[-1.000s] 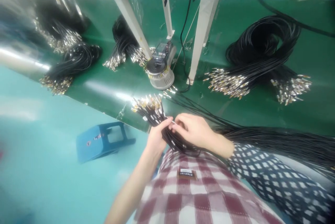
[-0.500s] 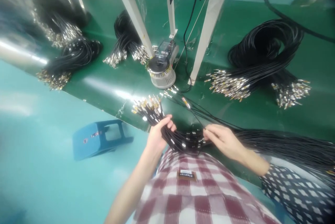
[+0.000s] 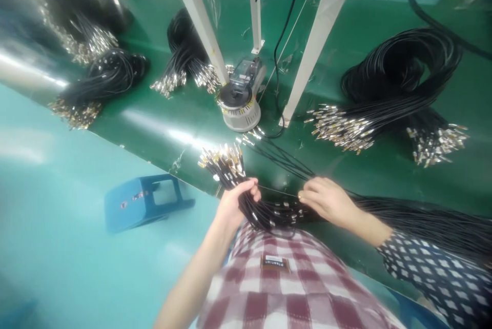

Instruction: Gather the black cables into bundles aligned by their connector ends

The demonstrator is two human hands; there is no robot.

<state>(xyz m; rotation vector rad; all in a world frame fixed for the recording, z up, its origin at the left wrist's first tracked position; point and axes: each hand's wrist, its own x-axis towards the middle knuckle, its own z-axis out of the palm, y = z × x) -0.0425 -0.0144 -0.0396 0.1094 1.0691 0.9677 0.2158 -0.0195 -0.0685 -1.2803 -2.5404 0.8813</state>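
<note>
A bundle of black cables [image 3: 255, 211] with metal-tipped ends is wrapped in my left hand [image 3: 240, 198], close to the table's front edge. The tips fan out beyond my thumb. A single thin cable [image 3: 277, 190] runs taut between that fist and my right hand [image 3: 325, 198], whose fingertips are pinched on it. Just behind, several loose cables [image 3: 288, 162] lie toward a round grey tape dispenser [image 3: 241, 116]. Under and beyond my right forearm stretches a long spread of black cables [image 3: 430, 216].
A large coiled cable bundle [image 3: 400, 73] rests at the back right; smaller bundles [image 3: 103, 80] lie at the left. White metal legs [image 3: 323, 42] stand around the dispenser on the green tabletop [image 3: 154, 129]. A blue stool [image 3: 142, 203] is on the floor.
The cable whose tip pointed up from my right fingers now stretches across to my left hand, its tip out of sight. My right hand is slightly higher; the view has shifted a little.
</note>
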